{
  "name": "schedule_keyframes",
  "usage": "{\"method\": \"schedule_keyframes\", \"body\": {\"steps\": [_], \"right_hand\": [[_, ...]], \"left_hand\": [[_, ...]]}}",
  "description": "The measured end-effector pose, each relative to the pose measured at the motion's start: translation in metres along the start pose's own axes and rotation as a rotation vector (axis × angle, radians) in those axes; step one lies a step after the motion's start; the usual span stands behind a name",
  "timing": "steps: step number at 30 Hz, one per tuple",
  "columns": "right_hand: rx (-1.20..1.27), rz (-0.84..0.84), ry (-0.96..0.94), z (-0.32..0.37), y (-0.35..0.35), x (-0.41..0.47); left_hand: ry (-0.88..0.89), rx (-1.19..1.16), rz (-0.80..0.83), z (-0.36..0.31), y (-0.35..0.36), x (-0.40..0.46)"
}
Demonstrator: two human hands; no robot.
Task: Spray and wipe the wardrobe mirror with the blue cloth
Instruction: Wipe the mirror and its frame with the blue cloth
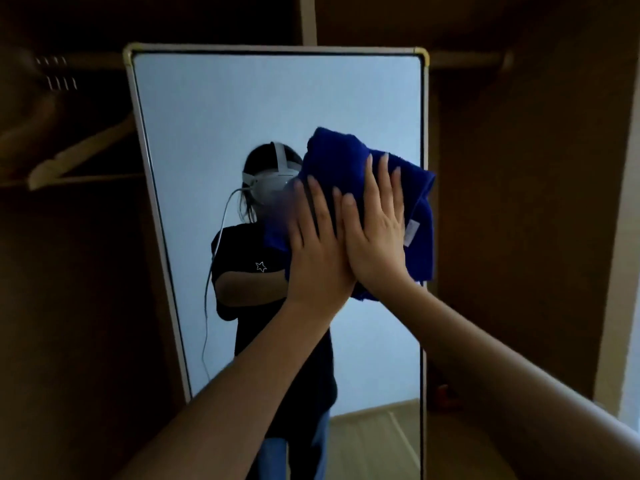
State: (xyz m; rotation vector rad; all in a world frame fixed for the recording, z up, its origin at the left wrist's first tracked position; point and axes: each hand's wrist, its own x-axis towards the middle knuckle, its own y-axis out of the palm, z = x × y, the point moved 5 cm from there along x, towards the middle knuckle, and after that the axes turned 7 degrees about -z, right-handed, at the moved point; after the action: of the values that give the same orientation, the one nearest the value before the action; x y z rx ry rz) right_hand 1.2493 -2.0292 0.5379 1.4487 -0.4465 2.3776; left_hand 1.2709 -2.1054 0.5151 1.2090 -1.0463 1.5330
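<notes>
We press the cloth (346, 168) flat to the mirror (242, 109) at about 3 o'clock, left hand (317, 251) and right hand (375, 230) spread open, fingers straight. It looks soft, light and bunchy; the glass is probably slick, so palms should pin its middle.

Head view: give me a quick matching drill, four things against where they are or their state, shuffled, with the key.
Things:
1. blue cloth
2. wooden hanger
3. left hand
4. mirror

Places or states:
A. hangs left of the mirror
B. fingers straight, flat on the cloth
C. stands upright in a pale frame
D. pressed against the glass under both hands

Pairs: 1-D, 2-A, 3-B, 4-C
</notes>
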Motion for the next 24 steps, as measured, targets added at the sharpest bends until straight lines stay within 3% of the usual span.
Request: {"method": "schedule_keyframes", "body": {"steps": [5, 10, 14, 21, 24], "right_hand": [[-0.038, 0.128, -0.065, 0.029, -0.016, 0.068], [-0.044, 0.245, -0.052, 0.042, -0.035, 0.088], [0.061, 0.229, -0.01, 0.038, -0.05, 0.082], [0.607, 0.027, 0.412, 0.01, -0.053, 0.018], [0.789, -0.079, 0.572, 0.002, -0.064, -0.001]], "left_hand": [[-0.056, -0.025, -0.091, 0.012, -0.002, 0.071], [-0.004, -0.039, -0.076, 0.02, -0.003, 0.098], [0.043, -0.145, -0.093, 0.019, -0.006, 0.095], [0.263, -0.509, -0.071, 0.009, -0.02, 0.059], [0.264, -0.64, -0.071, -0.002, -0.035, 0.036]]}}
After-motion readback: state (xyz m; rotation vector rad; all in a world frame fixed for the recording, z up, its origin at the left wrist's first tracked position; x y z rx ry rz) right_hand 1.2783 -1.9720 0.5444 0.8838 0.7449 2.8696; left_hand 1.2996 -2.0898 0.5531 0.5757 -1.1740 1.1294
